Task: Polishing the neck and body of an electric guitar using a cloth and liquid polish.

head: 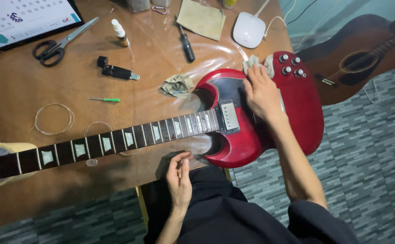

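red lacquer: the glossy red solid-body electric guitar (297,108) lies flat across the brown wooden surface (16,86), its body hanging past the surface's near right corner and its dark fretboard neck with pale block inlays (116,140) running left.
right hand: the right hand (261,92) lies palm down on the guitar body between the chrome pickup (229,115) and the four silver-topped knobs (290,64), fingers flat, pressing a small pale cloth (254,62) that shows past the fingertips.
left hand: the left hand (179,178) hangs loose and empty at the surface's near edge, just beside the lower horn of the body, fingers lightly curled, gripping nothing.
strings: none can be seen on the neck; thin wire coils (53,118) lie on the surface above it.
around: black-handled scissors (55,45), a small green-handled screwdriver (105,100), a black-handled screwdriver (186,43), a small dropper bottle (119,32), a crumpled tan rag (177,85), a white rounded device with a cable (248,29). a brown acoustic guitar (360,56) lies on the floor to the right.
risk: much of the body is unsupported, so hard downward pressure could tip or slide it off the corner, as i judge it; grit in the cloth could scratch the finish; the cloth could snag on the knobs.
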